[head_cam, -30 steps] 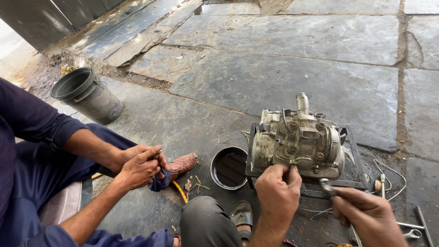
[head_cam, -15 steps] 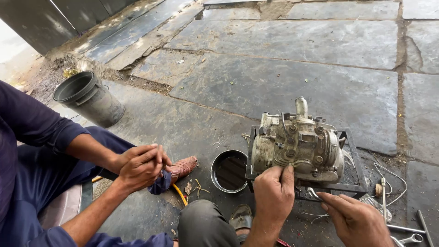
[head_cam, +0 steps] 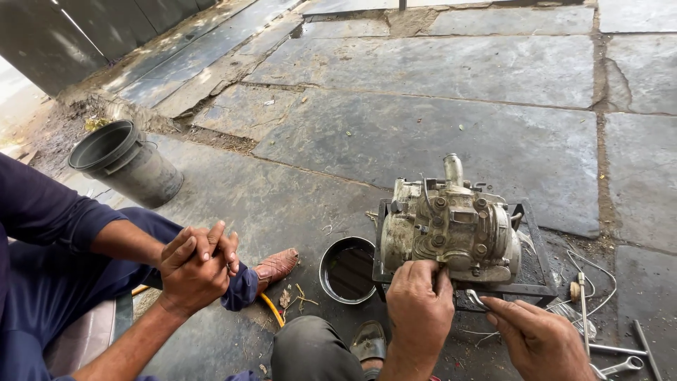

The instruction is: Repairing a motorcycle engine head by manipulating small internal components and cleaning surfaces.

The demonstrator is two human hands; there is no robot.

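**Grimy metal engine block, near edge under work**

Sitting on black frame stand [head_cam: 536, 286], engine [head_cam: 451, 226]. Left hand [head_cam: 419, 303] pressed to lower edge, fingers curled. Right hand [head_cam: 539, 339] pinching small wrench [head_cam: 476, 298]. Probably mid-fastener; next, seating wrench squarely.

Large grey stone slabs [head_cam: 451, 134] make up the floor — worn, stained and cracked, with dirt-filled joints between them. Along the upper left runs a dark panelled wall [head_cam: 63, 35], with soil and dry debris [head_cam: 77, 123] at its foot. Daylight falls evenly — brightest at the far left edge.
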